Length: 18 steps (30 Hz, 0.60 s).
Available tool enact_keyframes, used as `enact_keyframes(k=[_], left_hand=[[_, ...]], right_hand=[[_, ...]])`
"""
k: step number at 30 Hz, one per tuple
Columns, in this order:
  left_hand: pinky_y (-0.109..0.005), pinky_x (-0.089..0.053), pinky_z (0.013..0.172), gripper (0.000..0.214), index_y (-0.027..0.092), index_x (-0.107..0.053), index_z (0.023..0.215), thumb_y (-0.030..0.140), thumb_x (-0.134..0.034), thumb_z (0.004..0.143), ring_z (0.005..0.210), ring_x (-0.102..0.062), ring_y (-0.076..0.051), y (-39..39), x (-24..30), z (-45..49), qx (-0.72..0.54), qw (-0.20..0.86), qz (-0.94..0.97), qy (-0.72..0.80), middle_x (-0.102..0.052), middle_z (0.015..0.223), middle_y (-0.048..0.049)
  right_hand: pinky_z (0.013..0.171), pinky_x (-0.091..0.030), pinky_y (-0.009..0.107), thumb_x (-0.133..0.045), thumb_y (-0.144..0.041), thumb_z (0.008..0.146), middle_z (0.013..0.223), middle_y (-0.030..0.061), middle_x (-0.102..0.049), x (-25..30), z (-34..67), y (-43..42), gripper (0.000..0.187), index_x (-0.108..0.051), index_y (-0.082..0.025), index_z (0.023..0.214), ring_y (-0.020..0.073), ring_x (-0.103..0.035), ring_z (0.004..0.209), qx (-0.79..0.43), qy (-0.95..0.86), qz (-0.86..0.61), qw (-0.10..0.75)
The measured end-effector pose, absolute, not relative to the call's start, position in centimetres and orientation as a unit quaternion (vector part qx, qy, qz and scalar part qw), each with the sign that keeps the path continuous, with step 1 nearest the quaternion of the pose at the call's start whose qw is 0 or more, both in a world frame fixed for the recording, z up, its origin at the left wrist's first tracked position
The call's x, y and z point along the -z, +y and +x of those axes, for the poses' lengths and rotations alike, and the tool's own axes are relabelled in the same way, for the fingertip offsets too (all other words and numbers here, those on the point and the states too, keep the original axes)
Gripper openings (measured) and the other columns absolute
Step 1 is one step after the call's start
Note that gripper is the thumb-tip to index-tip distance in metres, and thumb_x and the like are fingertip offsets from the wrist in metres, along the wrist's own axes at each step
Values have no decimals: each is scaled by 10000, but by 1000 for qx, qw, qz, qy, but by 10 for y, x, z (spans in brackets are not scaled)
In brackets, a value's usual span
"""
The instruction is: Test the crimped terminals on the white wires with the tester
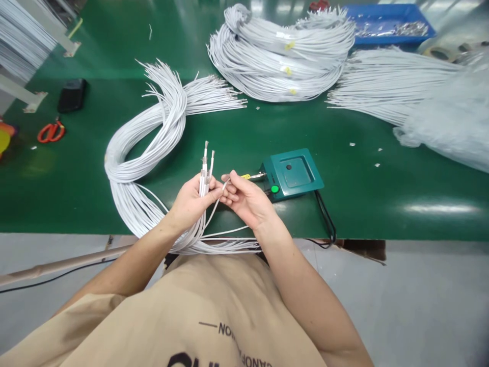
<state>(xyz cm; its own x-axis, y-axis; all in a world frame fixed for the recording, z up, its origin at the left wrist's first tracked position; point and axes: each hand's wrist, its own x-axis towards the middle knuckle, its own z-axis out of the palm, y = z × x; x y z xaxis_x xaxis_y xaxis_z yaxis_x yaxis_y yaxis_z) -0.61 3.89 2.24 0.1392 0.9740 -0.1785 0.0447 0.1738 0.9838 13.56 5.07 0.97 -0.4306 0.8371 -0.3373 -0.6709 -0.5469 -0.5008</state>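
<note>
My left hand [193, 201] is closed around several white cables [202, 189], whose stripped, frayed ends point up past the fingers. Close beside it, my right hand [248, 198] pinches the end of one white cable [225, 185] between thumb and fingers. Just behind the right fingertips, a small tool with a yellow tag and metal shaft [255, 176] sticks out of a green box-shaped device [294, 173] with a lit green button. From the left hand the cables run down over the table edge and join a looped white cable bundle [132, 168] on the left.
Large coiled cable bundles [282, 61] lie at the back. More cables [385, 84] under clear plastic are at right, near a blue tray [389, 23] of small metal parts. Orange-handled scissors [51, 132] and a black phone-like object [72, 95] lie left. A black cord [326, 219] hangs over the edge.
</note>
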Motion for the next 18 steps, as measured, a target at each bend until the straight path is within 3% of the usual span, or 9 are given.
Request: enact_keyframes(k=[4,11,18], left_hand=[[-284,-525,742,249,173,-503,817,268,-717,732,725,-638,-128,39,-23,-4,-427,583,478,500,-634,807,4],[-248,-500,762,485,208,-541,1224,263,-695,767,718,-613,-103,39,-30,-3,-400,598,496,486,-606,812,21],[-197,-481,686,396,221,-621,1138,276,-707,755,752,-598,-104,40,-29,-6,-366,634,476,486,-608,856,-3]], right_hand=[[571,-390,207,-713,-352,717,593,-72,-450,-12,137,46,221,-694,-152,809,35,-369,516,-811,-162,-303,474],[610,-408,235,-687,-285,725,668,-22,-621,-17,137,41,133,-719,-173,789,73,-482,579,-647,-326,-439,531],[650,-425,264,-622,-323,774,669,-10,-634,-12,137,39,157,-671,-189,710,122,-541,630,-532,-436,-524,501]])
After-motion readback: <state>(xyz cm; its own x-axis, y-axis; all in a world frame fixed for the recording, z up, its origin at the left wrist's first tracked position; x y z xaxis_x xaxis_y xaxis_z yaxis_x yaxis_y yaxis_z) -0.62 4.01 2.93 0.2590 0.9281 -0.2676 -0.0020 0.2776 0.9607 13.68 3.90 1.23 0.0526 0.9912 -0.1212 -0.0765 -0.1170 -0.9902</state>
